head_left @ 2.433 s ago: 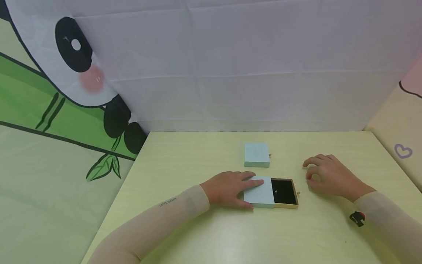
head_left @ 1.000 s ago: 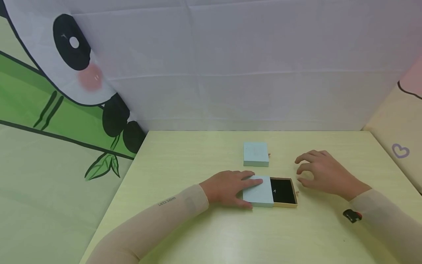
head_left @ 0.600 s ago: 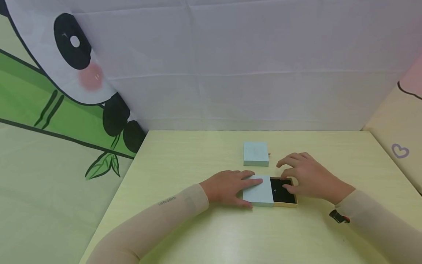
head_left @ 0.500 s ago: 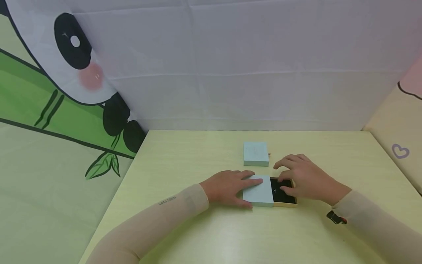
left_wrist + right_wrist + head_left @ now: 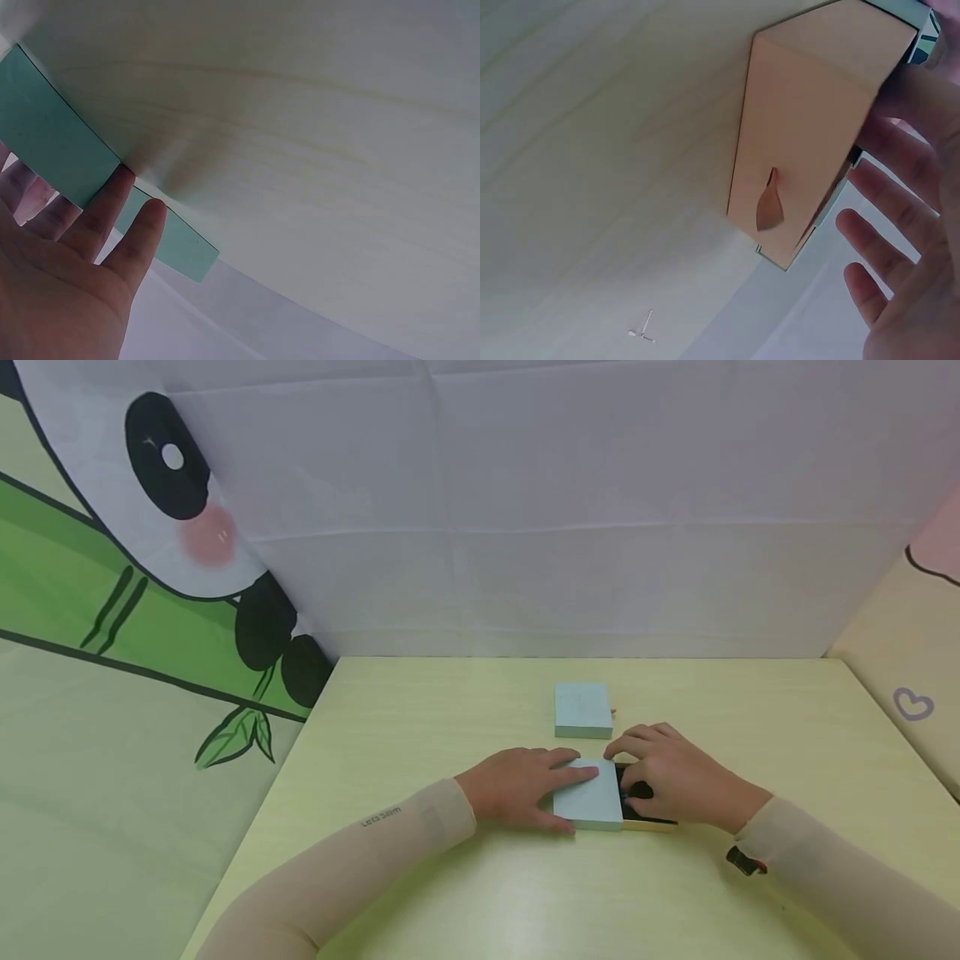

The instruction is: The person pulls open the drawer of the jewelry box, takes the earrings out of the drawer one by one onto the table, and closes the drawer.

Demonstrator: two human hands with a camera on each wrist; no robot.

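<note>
On the table in the head view lies a pale blue box sleeve, its black-lined tray sticking out to the right. The left hand rests on the sleeve, index finger on top, thumb at the near edge. In the left wrist view its fingers touch the sleeve's side. The right hand reaches into the tray, thumb and index tips slightly apart around a tiny shiny piece on the black lining, mostly hidden by them. The right wrist view shows the tray's tan end with a small brown tab.
A second pale blue box, closed, stands behind the first, a small tab on its right side. A tiny metallic object lies on the table in the right wrist view. White cloth hangs behind the table.
From the right side, the right hand has moved left and down over the tray, and its thumb and index tips have drawn closer together. The left hand and both boxes stay put.
</note>
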